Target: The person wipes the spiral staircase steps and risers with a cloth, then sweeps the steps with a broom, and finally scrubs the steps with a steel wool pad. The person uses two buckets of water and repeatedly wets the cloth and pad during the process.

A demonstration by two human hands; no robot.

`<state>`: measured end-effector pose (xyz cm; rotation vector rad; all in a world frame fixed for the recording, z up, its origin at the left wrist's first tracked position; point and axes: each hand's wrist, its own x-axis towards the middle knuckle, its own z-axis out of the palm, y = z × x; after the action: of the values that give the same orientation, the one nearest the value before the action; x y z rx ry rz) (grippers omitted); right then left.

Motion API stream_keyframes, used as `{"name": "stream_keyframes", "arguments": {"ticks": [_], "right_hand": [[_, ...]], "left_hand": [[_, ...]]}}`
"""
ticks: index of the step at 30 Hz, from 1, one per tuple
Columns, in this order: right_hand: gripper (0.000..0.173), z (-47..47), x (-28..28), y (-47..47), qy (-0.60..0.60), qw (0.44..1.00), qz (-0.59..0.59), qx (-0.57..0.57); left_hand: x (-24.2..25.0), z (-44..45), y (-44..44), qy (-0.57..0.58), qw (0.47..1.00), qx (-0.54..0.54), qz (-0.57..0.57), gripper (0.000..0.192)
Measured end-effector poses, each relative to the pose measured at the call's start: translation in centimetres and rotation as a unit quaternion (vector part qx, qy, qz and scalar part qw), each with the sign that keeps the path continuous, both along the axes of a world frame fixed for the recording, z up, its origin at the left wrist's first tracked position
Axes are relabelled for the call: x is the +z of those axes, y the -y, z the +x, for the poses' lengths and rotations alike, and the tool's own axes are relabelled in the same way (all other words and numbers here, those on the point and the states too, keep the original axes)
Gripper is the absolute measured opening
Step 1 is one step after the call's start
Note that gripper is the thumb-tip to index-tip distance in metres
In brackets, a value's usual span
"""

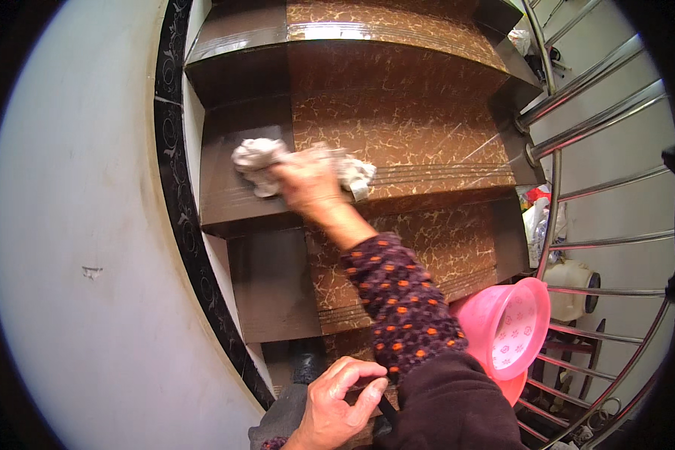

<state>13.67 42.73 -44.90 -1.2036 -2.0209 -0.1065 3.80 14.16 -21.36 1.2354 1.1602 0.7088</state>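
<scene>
My right hand [309, 183], slightly blurred, presses a crumpled whitish cloth [257, 156] onto a stair tread [422, 140]. Bits of the cloth stick out on both sides of the hand. It lies across the seam between the tread's plain dark strip [242, 126] and its brown, gold-veined part. A dark sleeve with orange dots [399, 298] covers that forearm. Low in the view, my left hand [337, 399] is loosely curled near the right sleeve, with a gap between thumb and forefinger and nothing in it.
A pink basin [472, 312] with a flower-patterned inside stands tilted at the right, partly over another reddish container [512, 388]. Metal railings [585, 107] border the right side; beyond them are plastic bags [534, 225] and a whitish jug [568, 289]. A white wall [84, 197] with black skirting [174, 152] bounds the left.
</scene>
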Motion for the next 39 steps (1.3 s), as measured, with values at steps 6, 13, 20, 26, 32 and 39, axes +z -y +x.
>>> {"name": "stream_keyframes", "arguments": {"ticks": [6,13,20,26,32,39], "right_hand": [[0.027,22.5,1.0,-4.0,0.192,0.907,-0.016,-0.373],[0.007,7.2,0.9,-9.3,0.113,0.955,-0.106,-0.253],[0.012,-2.7,1.0,2.5,-0.113,0.988,-0.051,0.089],[0.008,21.0,-0.4,7.3,0.063,0.967,0.039,-0.246],[0.038,37.3,-7.7,10.6,-0.508,0.744,-0.101,-0.421],[0.028,15.8,-18.3,9.6,-0.591,0.662,-0.162,-0.432]], "left_hand": [[0.1,-3.2,-1.7,-0.031,0.998,0.05,-0.036,0.006],[0.1,-2.9,-2.4,-0.015,0.998,0.041,-0.048,0.013],[-0.9,2.0,-1.1,-0.024,0.998,-0.052,0.003,0.009],[-0.3,2.4,0.5,-0.047,0.996,-0.072,-0.035,0.015],[0.3,1.5,1.3,-0.03,0.998,-0.055,-0.031,0.013],[0.6,1.7,1.9,-0.026,0.997,-0.062,-0.044,0.014]]}}
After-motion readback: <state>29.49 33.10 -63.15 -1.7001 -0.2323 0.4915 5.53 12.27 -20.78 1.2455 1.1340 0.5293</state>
